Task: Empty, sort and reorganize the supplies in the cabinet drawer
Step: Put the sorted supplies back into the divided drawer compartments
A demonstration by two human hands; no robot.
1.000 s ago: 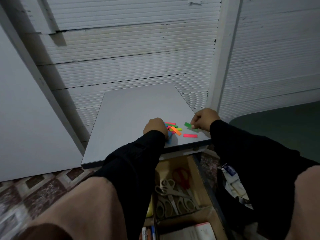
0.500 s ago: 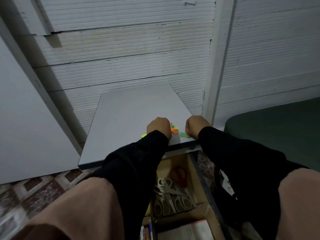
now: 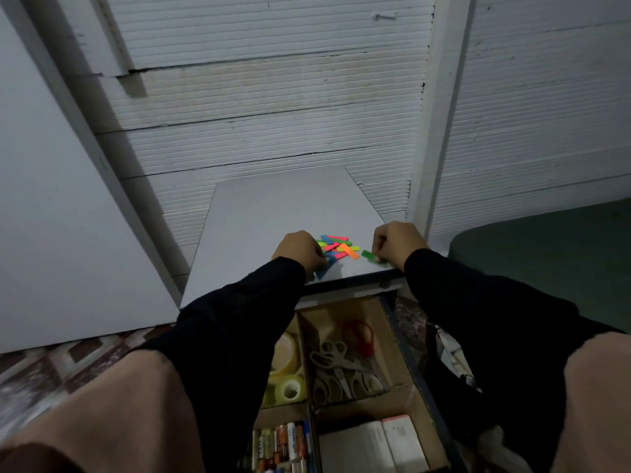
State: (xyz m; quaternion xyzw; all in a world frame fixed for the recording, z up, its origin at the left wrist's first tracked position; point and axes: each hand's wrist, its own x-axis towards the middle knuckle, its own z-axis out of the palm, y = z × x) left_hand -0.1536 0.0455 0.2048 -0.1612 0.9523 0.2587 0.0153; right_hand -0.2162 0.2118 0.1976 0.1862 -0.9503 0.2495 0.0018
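A small heap of bright paper strips, pink, orange, green and blue, lies near the front edge of the grey cabinet top. My left hand rests curled on the heap's left side, over a blue strip. My right hand is at the right, fingers pinched down on a single green strip lying apart from the heap. Below the top, the open drawer shows cardboard compartments with scissors, tape rolls, batteries and white boxes.
White ribbed boards lean against the wall behind the cabinet, and a large white panel stands at the left. A dark green surface is at the right. Patterned floor tiles show at the lower left. My knees fill the bottom corners.
My hands drew together over the strips, then parted again. The heap shows between them once more, and my right hand stays on the green strip. The camera tilted slightly.
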